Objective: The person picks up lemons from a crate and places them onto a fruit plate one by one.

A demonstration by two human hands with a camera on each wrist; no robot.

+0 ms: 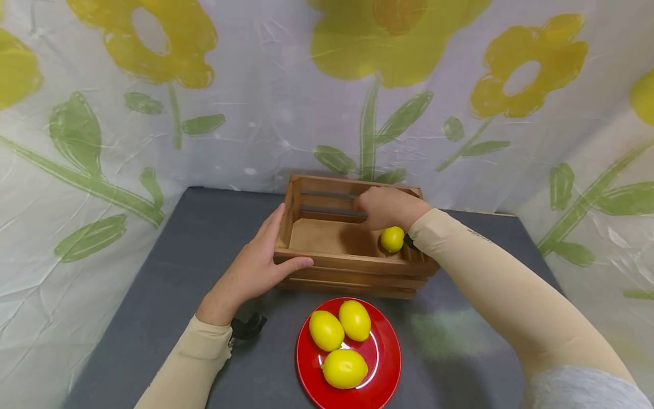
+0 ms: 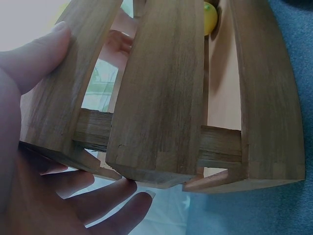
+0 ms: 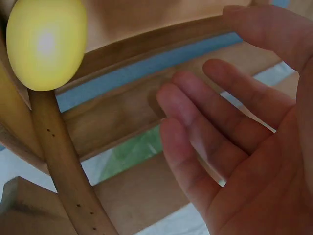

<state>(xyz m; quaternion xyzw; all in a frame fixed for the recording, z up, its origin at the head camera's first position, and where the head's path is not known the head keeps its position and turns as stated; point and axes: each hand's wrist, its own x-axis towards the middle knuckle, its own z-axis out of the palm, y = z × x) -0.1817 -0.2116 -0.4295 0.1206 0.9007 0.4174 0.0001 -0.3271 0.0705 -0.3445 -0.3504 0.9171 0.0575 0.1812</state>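
Observation:
A slatted wooden crate (image 1: pixel 347 277) stands at the back of the dark table. My left hand (image 1: pixel 258 264) grips its front left corner, the thumb over the front top slat and the fingers along the left end, as the left wrist view shows too. Inside the crate, a yellow lemon (image 1: pixel 392 240) lies at the right end. Over the crate's floor, my right hand (image 1: pixel 385 207) reaches in, its fingers (image 3: pixel 215 122) loosely bent and holding nothing. In the right wrist view the lemon (image 3: pixel 46 44) is apart from these fingers.
In front of the crate sits a red plate (image 1: pixel 385 372) with three lemons (image 1: pixel 344 368) on it. The dark table (image 1: pixel 168 289) extends to both sides. Behind hangs a pale sheet (image 1: pixel 265 113) printed with yellow flowers, close to the crate's back.

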